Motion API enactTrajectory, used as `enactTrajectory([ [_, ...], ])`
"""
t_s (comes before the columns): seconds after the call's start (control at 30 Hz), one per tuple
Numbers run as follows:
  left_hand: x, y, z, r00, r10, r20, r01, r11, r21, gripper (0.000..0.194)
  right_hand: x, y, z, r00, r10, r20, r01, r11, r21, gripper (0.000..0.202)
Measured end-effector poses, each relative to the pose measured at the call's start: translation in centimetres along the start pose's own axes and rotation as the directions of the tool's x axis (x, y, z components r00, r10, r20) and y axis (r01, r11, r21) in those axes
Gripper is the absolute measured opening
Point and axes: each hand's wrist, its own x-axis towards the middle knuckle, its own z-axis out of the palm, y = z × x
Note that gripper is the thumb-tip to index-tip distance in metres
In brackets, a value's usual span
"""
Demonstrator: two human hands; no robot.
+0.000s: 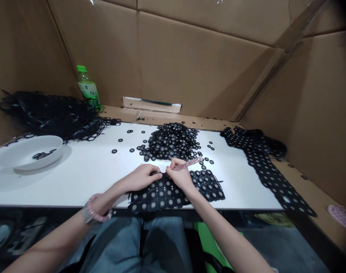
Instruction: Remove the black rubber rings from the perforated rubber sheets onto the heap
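A black sheet of joined round rings with pale centres (152, 199) lies along the near edge of the white table. My left hand (141, 177) is closed at its upper edge, thumb and fingers pinching the sheet. In my right hand (180, 176), just to the right, is a slim pink-patterned pen-like tool (190, 163), its back end pointing up and right. The tool's tip is hidden behind my fingers, close to the sheet's upper edge. Beyond both hands rises a pile of loose black rings (173, 142), with several scattered around it.
At left stands a white bowl (52, 142) with a few black pieces inside. Behind it are a tangled heap of black strips (53, 115) and a green-capped bottle (88, 89). More black perforated sheets (263, 167) lie at right. Cardboard walls (204, 57) enclose the table (99, 167).
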Motion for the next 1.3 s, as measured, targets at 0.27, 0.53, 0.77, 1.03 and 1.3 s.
enactTrajectory([
  [0.27,-0.1,-0.1,-0.3,0.996,-0.056,0.064,0.046,0.987,0.152,0.037,-0.4,0.0,-0.5,0.998,0.034,-0.046,-0.029,0.995,0.096,0.022],
  [0.53,-0.4,-0.4,0.0,0.997,-0.028,0.076,0.019,0.992,0.121,0.033,-2.0,-0.3,-0.4,0.998,0.062,0.025,-0.062,0.998,0.007,0.021],
  [0.77,-0.5,0.0,0.2,0.997,-0.056,0.056,0.047,0.988,0.150,0.034,-1.8,0.0,-0.2,0.999,0.011,0.037,-0.009,0.998,-0.062,0.022],
  [1.03,-0.6,-0.6,0.3,0.994,-0.062,0.094,0.065,0.998,-0.023,0.030,-2.3,-0.4,0.3,0.991,-0.120,0.054,0.130,0.965,-0.230,0.026],
  [1.3,-0.9,0.6,0.2,0.998,0.015,0.065,-0.002,0.982,-0.187,0.026,-1.7,0.0,-0.3,1.000,-0.001,0.019,0.002,0.997,-0.080,0.023],
])
